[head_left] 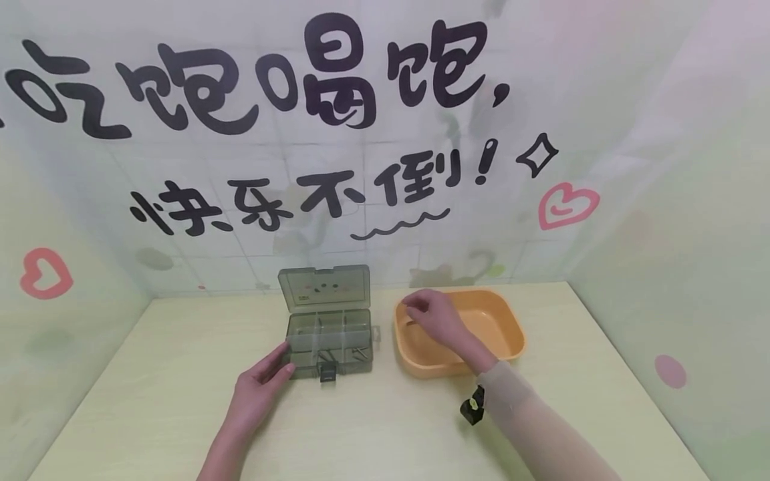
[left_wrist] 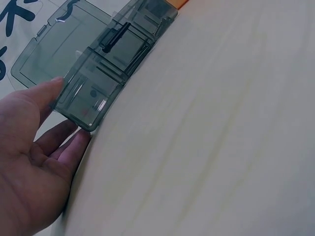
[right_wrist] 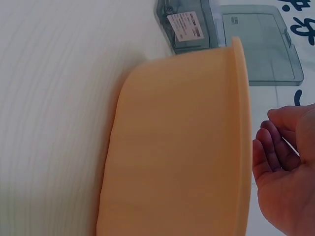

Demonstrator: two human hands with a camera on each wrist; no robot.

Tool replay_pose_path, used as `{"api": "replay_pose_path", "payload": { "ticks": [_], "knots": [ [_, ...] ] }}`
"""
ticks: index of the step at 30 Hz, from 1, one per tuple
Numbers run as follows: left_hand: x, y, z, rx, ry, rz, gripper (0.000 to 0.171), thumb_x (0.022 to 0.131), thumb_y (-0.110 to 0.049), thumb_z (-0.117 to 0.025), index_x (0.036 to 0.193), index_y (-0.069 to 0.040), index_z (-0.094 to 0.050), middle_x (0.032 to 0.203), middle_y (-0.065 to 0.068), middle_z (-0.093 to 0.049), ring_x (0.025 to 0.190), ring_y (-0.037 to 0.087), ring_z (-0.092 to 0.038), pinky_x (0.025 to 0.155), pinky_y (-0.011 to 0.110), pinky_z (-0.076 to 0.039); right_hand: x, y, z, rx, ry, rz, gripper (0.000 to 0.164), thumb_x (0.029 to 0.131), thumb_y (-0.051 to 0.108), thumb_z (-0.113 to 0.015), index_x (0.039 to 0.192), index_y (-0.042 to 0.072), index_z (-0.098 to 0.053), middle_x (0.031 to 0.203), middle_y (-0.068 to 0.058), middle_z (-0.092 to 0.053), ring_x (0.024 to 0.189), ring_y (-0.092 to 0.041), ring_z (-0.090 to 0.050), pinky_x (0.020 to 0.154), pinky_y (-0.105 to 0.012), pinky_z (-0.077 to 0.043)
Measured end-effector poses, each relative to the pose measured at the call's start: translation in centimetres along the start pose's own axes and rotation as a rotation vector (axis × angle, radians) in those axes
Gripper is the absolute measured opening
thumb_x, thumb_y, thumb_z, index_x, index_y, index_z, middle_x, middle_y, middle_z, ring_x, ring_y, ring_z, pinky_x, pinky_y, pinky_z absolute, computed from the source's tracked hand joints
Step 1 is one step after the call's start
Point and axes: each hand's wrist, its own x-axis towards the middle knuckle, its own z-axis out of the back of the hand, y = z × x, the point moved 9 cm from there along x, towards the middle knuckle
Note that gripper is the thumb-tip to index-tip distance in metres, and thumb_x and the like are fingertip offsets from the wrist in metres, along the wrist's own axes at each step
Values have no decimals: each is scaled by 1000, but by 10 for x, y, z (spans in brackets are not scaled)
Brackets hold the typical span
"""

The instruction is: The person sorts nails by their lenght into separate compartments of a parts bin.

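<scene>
A grey translucent compartment box stands with its lid raised, and several small metal screws lie in its front compartments. My left hand grips its left end; in the left wrist view the thumb and fingers sit around that end. My right hand hovers over the left part of an orange basin, fingers loosely bent. Just below the fingertips a small dark, thin piece shows inside the basin. In the right wrist view the right hand is beyond the basin's rim, with nothing visible between its fingers.
The pale wooden table meets a printed cloth wall behind the box and basin. Side walls rise at left and right. A black wrist camera hangs under the right sleeve, in front of the basin.
</scene>
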Motion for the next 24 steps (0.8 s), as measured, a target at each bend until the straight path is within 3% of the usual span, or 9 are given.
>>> {"api": "replay_pose_path", "payload": {
  "ticks": [5,13,24],
  "knots": [
    [0,0,0,-3,2,3,61,102,-32,-67,155,-11,-46,158,14,-42,142,33,-45,99,7,-39,2,-6,7,-58,-14,7,15,95,2,-70,108,0,-75,105,-12,-75,97,-28,-70,87,-40,-61],
    [-1,0,2,5,3,12,62,102,-34,-66,155,-10,-45,158,14,-42,142,33,-45,101,10,-39,7,-20,10,-119,-8,-7,15,94,1,-71,109,-1,-75,107,-13,-75,100,-30,-69,88,-42,-61],
    [0,1,1,-3,3,13,60,103,-31,-66,155,-11,-46,158,14,-42,143,32,-44,99,7,-39,9,-40,3,-180,80,11,22,92,-4,-69,114,-4,-75,112,-19,-74,105,-34,-70,91,-41,-61]
  ]
}}
